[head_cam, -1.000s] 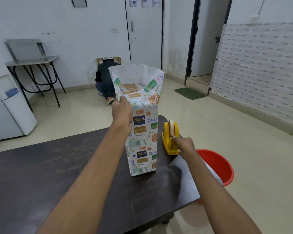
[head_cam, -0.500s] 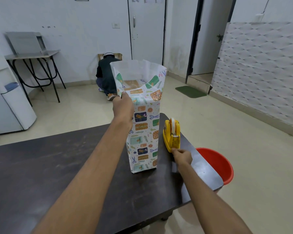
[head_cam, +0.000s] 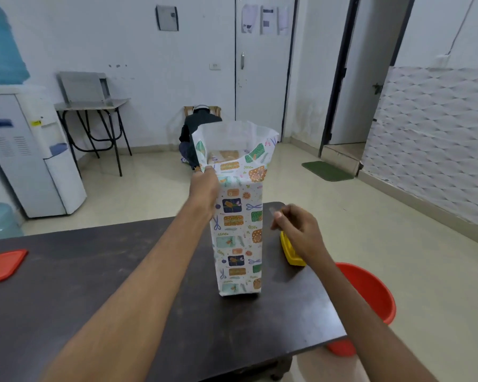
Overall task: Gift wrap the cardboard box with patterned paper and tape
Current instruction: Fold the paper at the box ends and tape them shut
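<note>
- A dark table (head_cam: 94, 285) in a white-walled room is serving as the wrapping bench, and a person (head_cam: 191, 130) is crouching on the floor well behind the cardboard box.
- The cardboard box (head_cam: 226, 155) is standing upright on the table, sleeved in patterned paper (head_cam: 239, 238) that is flaring open above its top.
- The left hand (head_cam: 204, 188) is clutching the paper at the box's upper left corner, fingers curled round the edge.
- The right hand (head_cam: 298, 230), just right of the box, is pinching what looks like a short clear strip of tape (head_cam: 272, 209); a yellow tape dispenser (head_cam: 291, 252) is sitting beneath it, and a red bucket (head_cam: 370, 290) is further right.
- Judged from this, the seam is awaiting its tape. The left hand should be pulling the paper snug against the box while the strip is being laid flat across the overlap and rubbed down, without curling onto itself.
</note>
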